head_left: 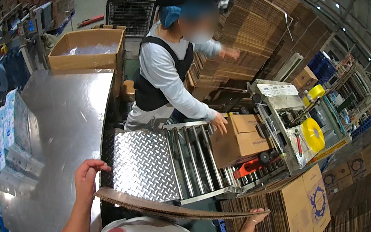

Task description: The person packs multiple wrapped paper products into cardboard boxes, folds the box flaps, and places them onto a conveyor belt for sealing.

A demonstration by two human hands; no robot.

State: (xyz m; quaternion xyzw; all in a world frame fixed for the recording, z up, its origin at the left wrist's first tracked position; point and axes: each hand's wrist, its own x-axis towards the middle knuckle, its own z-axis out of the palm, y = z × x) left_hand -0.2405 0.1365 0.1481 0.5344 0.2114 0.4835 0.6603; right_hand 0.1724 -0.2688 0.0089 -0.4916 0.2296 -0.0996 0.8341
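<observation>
A flattened cardboard box (178, 211) spans the space in front of my body, seen nearly edge-on. My right hand (256, 215) is closed around its right end. By its left end is my left hand (90, 173), with loosely bent fingers extending rightward past the cardboard, not wrapped around it. Just beyond the cardboard lies a diamond-plate metal platform (145, 163), joined to a roller conveyor (196, 155). A carton (240, 140) stands on the rollers at the taping machine (276, 95); a co-worker's hand (218, 122) is beside it.
Left of me is a smooth metal table (62, 124) with wrapped tissue packs (11, 135) along its side. A stack of flattened boxes (295, 212) stands at my right. Across the platform is a co-worker (161, 69). An open carton (86, 61) of clear plastic stands behind the table.
</observation>
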